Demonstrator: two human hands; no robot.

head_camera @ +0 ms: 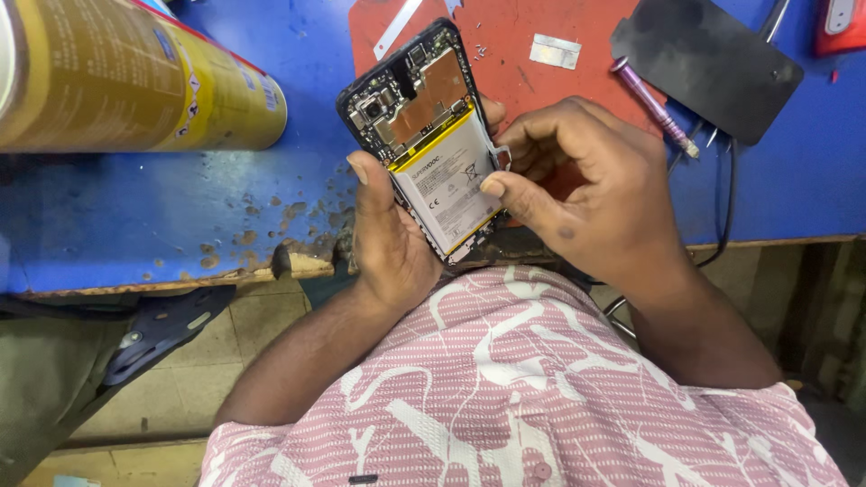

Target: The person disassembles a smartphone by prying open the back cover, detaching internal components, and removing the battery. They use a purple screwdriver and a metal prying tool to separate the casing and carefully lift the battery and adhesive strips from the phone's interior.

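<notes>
Near the middle of the frame, just above the blue bench's (162, 212) worn front edge, an opened phone (424, 135) with its back cover off lies tilted, camera end toward the upper left. The left hand (388, 234) cradles it from below, thumb pressed along the left side, fingers wrapped behind. The right hand (577, 194) arches over from the right, wrist raised, thumb tip resting on the white battery (446, 185) while curled fingers pinch at its right edge. A gold spray can (135, 77) lies at upper left; a purple screwdriver (651, 104) rests at upper right.
</notes>
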